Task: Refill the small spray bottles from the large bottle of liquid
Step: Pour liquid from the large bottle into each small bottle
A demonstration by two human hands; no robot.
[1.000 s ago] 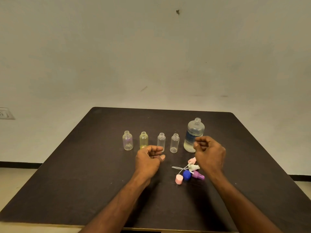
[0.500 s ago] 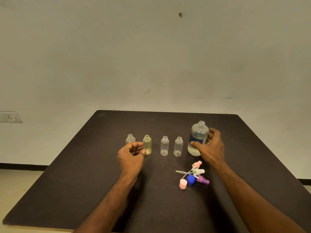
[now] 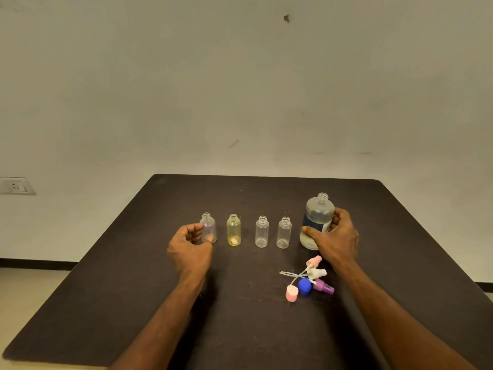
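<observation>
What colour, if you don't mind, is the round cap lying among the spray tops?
Blue, seen in the head view.

A dark brown, matte rectangular table point(image 3: 186, 303) with rounded corners fills the lower view — its far edge close to a plain off-white wall point(image 3: 240, 89). On that wall, a small dark blotch point(image 3: 286, 18) up high, and a white electrical socket plate point(image 3: 16, 186) low at the left. Beneath runs a black skirting strip point(image 3: 37, 263) over a pale beige floor point(image 3: 24, 295).
</observation>
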